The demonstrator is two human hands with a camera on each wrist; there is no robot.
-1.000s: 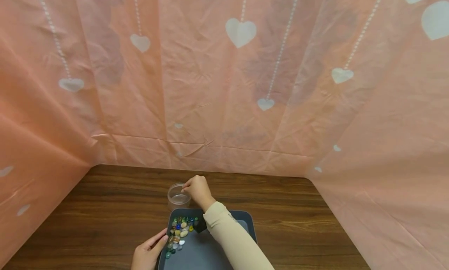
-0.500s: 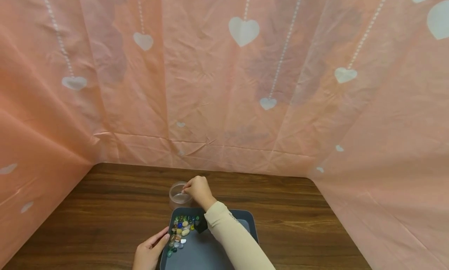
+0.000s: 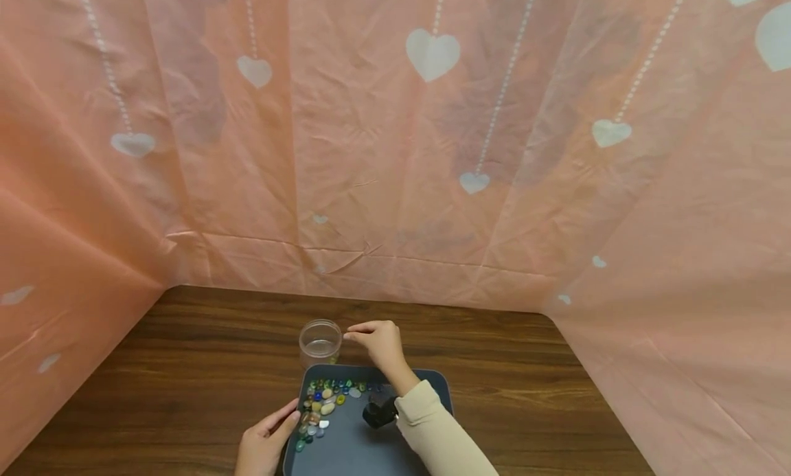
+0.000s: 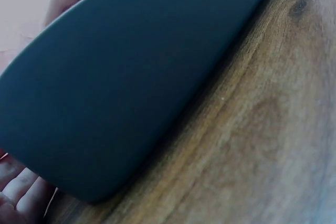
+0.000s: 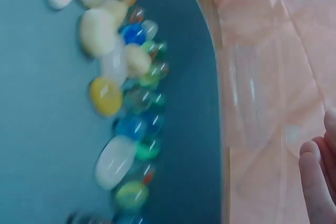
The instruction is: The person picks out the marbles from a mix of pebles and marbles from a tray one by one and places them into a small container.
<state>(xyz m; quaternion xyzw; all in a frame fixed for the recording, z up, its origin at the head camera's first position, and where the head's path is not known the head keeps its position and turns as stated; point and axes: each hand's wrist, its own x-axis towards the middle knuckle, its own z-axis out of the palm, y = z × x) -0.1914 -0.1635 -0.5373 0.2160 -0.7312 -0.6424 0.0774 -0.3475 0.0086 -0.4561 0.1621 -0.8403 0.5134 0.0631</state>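
My left hand [image 3: 264,440] grips the left rim of a dark grey tray [image 3: 355,438], thumb at the rim and fingers outside. In the left wrist view its fingertips [image 4: 23,190] lie at the corner of the tray wall [image 4: 131,82]. Glass marbles and smooth pebbles [image 3: 327,394] are gathered along the tray's left and far sides. My right hand [image 3: 382,342] hovers beyond the tray, just right of a clear round jar [image 3: 311,354]; its thumb and forefinger come close together, with nothing visible between them. Something greenish shows low at the jar's right side.
The jar stands on the brown wooden table [image 3: 216,366] against the tray's far edge. Pink cloth with white hearts [image 3: 395,208] walls in the back and both sides. A black device [image 3: 380,414] on my right wrist hangs over the tray.
My right hand has moved right, from over the jar's mouth to beside it, and more marbles at the tray's far side show. The left hand keeps its hold on the tray.
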